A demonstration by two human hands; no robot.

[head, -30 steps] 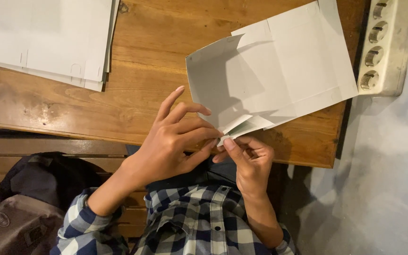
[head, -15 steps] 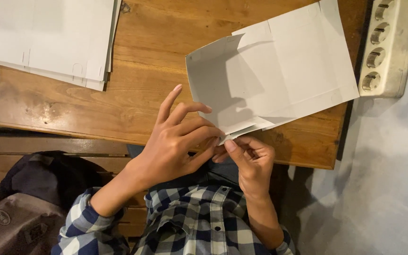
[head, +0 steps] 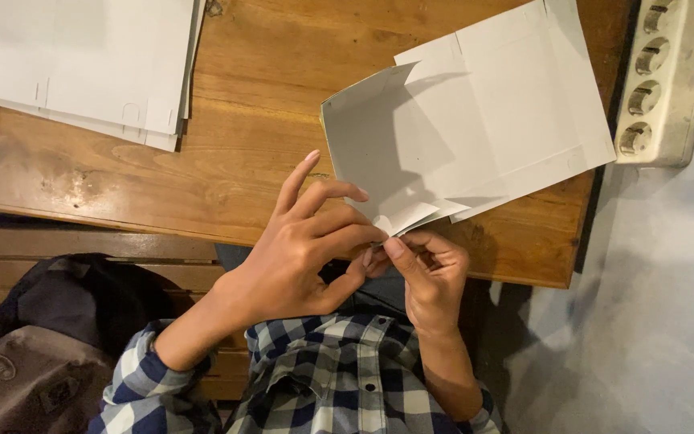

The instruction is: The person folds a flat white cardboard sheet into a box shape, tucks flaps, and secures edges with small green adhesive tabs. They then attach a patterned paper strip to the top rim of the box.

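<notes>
A flat white cardboard box blank (head: pixel 475 128) with fold lines and flaps lies partly raised over the wooden table (head: pixel 267 104). My left hand (head: pixel 307 249) pinches its near corner flap between thumb and fingers, index finger lifted. Just to the right, my right hand (head: pixel 427 273) pinches the same small flap from below. The two hands touch at the fingertips, at the table's near edge.
A stack of more white cardboard blanks (head: pixel 82 64) lies at the far left of the table. A white power strip (head: pixel 664 76) sits beyond the table's right edge. A dark bag (head: pixel 34 354) rests on the wooden bench at lower left.
None of note: both hands stay pinched on the corner flap, and the blank has barely shifted.
</notes>
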